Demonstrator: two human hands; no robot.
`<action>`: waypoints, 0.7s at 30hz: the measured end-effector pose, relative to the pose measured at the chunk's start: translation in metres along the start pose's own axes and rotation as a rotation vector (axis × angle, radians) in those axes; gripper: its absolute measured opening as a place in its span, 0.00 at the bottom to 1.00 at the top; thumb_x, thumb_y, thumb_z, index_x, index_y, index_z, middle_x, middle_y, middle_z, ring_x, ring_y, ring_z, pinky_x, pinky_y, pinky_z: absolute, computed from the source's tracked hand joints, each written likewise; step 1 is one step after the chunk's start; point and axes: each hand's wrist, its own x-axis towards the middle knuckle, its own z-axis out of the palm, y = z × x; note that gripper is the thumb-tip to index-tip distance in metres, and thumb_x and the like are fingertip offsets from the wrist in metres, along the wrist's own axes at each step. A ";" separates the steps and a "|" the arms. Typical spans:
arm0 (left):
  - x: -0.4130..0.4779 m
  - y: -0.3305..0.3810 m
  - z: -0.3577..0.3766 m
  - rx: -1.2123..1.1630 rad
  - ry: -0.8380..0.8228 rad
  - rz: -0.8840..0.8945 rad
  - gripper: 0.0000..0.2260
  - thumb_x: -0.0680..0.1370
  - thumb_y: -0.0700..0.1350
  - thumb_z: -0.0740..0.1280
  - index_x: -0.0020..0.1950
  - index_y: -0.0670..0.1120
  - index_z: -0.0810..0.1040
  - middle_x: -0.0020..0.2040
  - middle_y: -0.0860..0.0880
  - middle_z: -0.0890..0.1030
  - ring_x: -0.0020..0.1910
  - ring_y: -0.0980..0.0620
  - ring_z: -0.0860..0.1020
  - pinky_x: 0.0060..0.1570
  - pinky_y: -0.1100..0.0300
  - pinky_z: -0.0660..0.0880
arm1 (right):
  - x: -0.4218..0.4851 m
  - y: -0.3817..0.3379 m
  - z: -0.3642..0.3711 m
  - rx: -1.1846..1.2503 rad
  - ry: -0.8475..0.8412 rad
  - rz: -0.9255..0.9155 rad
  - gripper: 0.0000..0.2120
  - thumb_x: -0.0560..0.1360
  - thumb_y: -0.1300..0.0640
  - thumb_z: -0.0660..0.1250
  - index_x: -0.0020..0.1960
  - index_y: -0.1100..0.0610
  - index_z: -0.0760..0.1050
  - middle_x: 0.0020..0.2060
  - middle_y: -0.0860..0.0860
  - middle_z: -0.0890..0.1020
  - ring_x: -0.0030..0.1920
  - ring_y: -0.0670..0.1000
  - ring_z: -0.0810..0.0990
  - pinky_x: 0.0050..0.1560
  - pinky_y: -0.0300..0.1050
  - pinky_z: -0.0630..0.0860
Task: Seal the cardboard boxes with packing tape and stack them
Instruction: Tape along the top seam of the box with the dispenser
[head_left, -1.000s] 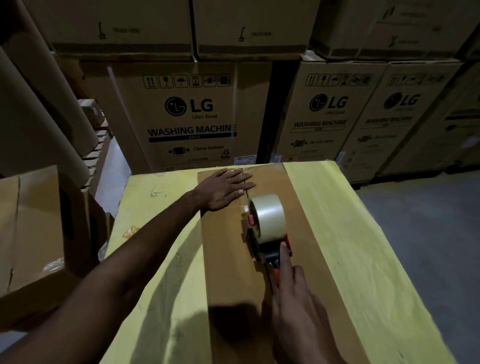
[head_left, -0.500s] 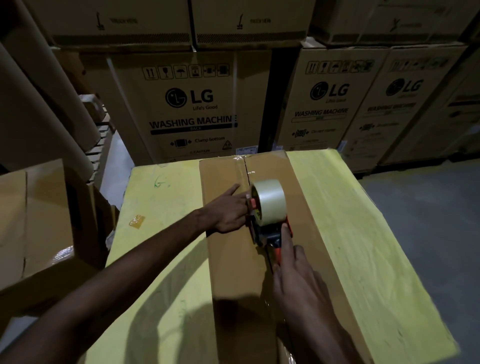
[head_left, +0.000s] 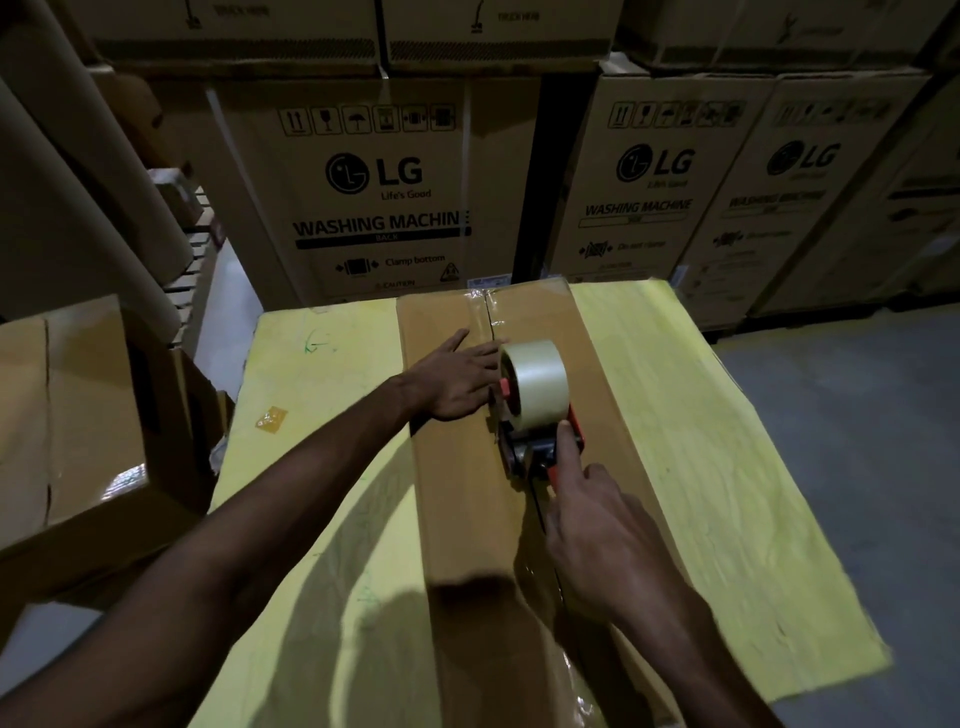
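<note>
While my right hand (head_left: 597, 525) grips the tape dispenser (head_left: 532, 410) on the centre seam, forefinger along its frame, my left hand (head_left: 457, 382) lies flat and empty beside it. Steady pressure along the seam should lay tape smoothly. The cardboard box (head_left: 452, 509) spans the yellow desk (head_left: 701, 441), long axis running from near edge to far edge.

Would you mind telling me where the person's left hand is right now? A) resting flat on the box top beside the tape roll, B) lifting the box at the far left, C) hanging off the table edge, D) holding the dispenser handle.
A: the left hand lies palm down on the cardboard box, just left of the tape roll, while the right hand holds the tape dispenser.
</note>
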 end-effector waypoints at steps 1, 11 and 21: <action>0.001 0.000 0.000 -0.005 -0.004 0.002 0.21 0.88 0.53 0.49 0.81 0.55 0.65 0.84 0.53 0.57 0.84 0.54 0.47 0.80 0.39 0.37 | -0.006 0.001 0.000 -0.001 -0.007 0.005 0.39 0.85 0.53 0.58 0.82 0.47 0.32 0.61 0.53 0.73 0.51 0.50 0.77 0.51 0.47 0.77; 0.000 0.001 0.000 -0.016 0.004 0.017 0.23 0.84 0.66 0.38 0.81 0.72 0.46 0.84 0.60 0.42 0.83 0.56 0.42 0.78 0.38 0.35 | -0.048 0.012 -0.002 0.014 -0.053 0.068 0.37 0.86 0.49 0.54 0.80 0.44 0.28 0.64 0.50 0.71 0.57 0.50 0.76 0.58 0.49 0.75; -0.039 0.057 0.024 -0.120 0.080 0.105 0.21 0.86 0.47 0.54 0.80 0.53 0.66 0.83 0.52 0.61 0.83 0.53 0.52 0.79 0.35 0.40 | -0.048 0.010 0.000 -0.040 -0.066 0.102 0.36 0.85 0.52 0.56 0.82 0.43 0.34 0.57 0.51 0.71 0.50 0.52 0.73 0.48 0.47 0.68</action>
